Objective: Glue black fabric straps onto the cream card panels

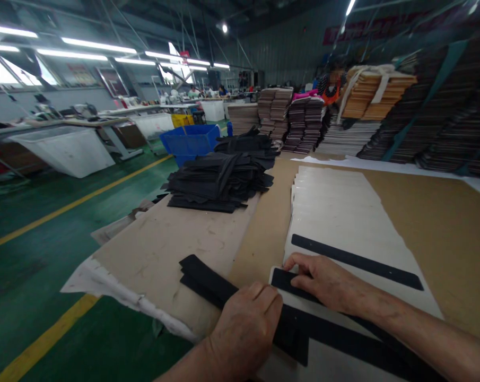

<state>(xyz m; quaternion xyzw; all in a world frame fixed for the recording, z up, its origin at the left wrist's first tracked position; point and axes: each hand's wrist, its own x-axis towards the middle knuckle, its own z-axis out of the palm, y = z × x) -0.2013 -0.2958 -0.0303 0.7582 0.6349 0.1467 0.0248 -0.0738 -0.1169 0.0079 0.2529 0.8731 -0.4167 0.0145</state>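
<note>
My left hand is closed around several black strips, whose far ends stick out to the left over the beige cloth. Its fingers reach the edge of a pale sheet. My right hand rests with bent fingers on the left end of a black strip lying on the pale sheets; whether it pinches the strip is unclear. Beyond it, another black strip lies across the pale overlapping sheets. A further black strip runs to the lower right, partly under my right forearm.
A heap of black strips lies on the beige cloth at the left. Behind stand a blue bin, stacked bundles and a person. Brown board extends on the right.
</note>
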